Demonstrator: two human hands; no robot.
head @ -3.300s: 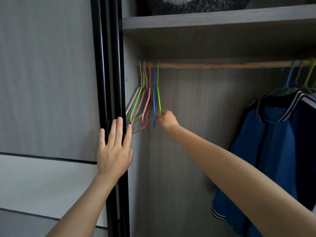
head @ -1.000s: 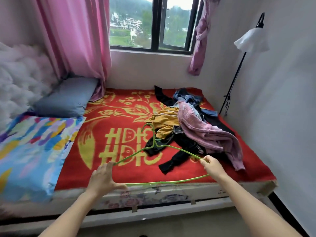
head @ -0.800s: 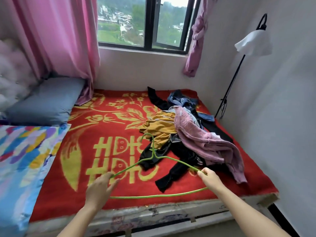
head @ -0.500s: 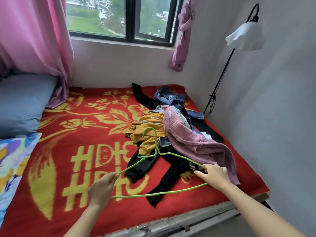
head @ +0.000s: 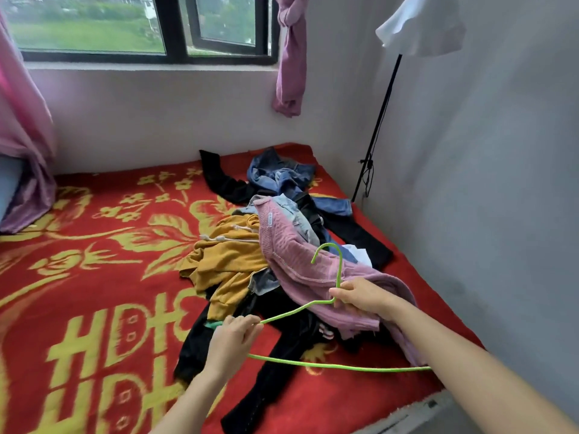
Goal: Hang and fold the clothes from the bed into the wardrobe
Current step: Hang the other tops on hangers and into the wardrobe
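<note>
Head view. Since half a second ago I have come closer to the bed, and the clothes pile now fills the middle of the frame. My right hand was at the far right end of the green hanger; it now pinches the neck just under the hook. The hook was over the mustard hoodie; it now stands over the pink sweater. My left hand has its fingers curled round the hanger's left shoulder, as before. The hanger is held low over the pile's near edge.

Writing: big yellow characters woven into the red blanket, blurred at the near side. Small pale tag on the pink sweater, too small to read.

Around: the pink sweater lies on top, over black garments and beside the hoodie; denim behind. Floor lamp in the right corner, its pole against the wall. Knotted purple curtain beside the window; pink curtain at left. My right forearm hides the hanger's right corner.
</note>
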